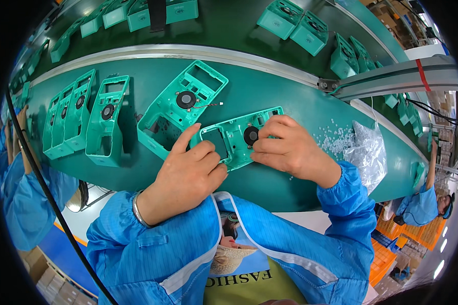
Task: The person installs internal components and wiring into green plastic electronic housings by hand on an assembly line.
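Lying on the green bench in front of me is a green plastic housing [235, 136], its open side up, with a round black speaker [251, 135] set in it. My left hand [185, 178] grips the housing's left end, index finger stretched along the edge and the others curled. Over the right part, beside the speaker, my right hand [290, 150] is closed with fingertips pressed together; what they pinch is hidden. Just behind, touching or nearly touching, a second housing [150, 122] lies tilted, holding a black speaker [186, 99] with a thin wire and white plug.
Several similar housings [107, 127] stand at the left. Small clear pieces [336, 138] are scattered by a plastic bag [367, 155] at the right. Beyond a metal rail [178, 51], more housings [310, 31] sit on a belt. A metal beam [392, 79] juts in; co-workers stand either side.
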A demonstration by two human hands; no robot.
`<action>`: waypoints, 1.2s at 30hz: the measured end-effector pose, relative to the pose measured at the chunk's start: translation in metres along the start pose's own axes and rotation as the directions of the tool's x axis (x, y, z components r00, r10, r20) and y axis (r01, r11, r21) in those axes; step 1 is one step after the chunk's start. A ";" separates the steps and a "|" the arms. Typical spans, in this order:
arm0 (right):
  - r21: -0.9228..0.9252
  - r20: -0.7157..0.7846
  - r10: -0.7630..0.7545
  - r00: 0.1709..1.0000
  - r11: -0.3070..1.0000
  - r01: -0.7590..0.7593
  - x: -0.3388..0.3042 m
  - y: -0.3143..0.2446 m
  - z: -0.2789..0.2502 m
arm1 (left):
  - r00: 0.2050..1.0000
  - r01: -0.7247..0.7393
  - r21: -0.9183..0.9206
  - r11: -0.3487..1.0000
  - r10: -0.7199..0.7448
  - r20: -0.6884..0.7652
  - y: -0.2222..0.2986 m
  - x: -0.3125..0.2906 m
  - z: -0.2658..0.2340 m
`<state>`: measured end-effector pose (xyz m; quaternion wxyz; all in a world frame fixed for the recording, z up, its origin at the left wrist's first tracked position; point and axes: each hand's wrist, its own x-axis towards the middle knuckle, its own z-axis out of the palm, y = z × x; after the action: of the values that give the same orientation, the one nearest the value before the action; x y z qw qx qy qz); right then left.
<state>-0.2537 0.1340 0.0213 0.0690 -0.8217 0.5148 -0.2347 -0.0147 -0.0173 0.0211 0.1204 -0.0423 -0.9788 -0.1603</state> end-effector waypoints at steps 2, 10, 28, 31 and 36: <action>-0.018 0.006 -0.032 0.999 0.999 0.032 0.000 0.000 0.001 | 1.000 0.007 0.005 1.000 -0.007 -0.009 0.001 0.000 0.000; 0.215 -0.053 0.173 0.983 0.964 -0.158 -0.010 0.013 0.009 | 1.000 -0.018 -0.011 1.000 0.018 0.008 -0.003 0.002 -0.003; 0.213 -0.319 0.460 0.828 0.887 -0.410 -0.008 -0.001 -0.043 | 0.992 -0.037 -0.231 0.972 0.008 -0.126 -0.007 0.017 -0.025; 0.152 -0.474 0.517 0.713 0.845 -0.512 -0.028 -0.009 -0.065 | 0.976 -0.006 -0.404 0.915 -0.082 -0.201 -0.023 0.039 -0.047; 0.121 -0.494 0.550 0.674 0.811 -0.573 -0.049 -0.017 -0.066 | 0.886 0.036 -0.186 0.982 -0.117 -0.449 -0.079 0.120 -0.051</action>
<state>-0.2880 0.1937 0.0700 -0.0184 -0.5333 0.7462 -0.3980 -0.1292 -0.1032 0.0736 0.3371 0.0252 -0.9061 -0.2543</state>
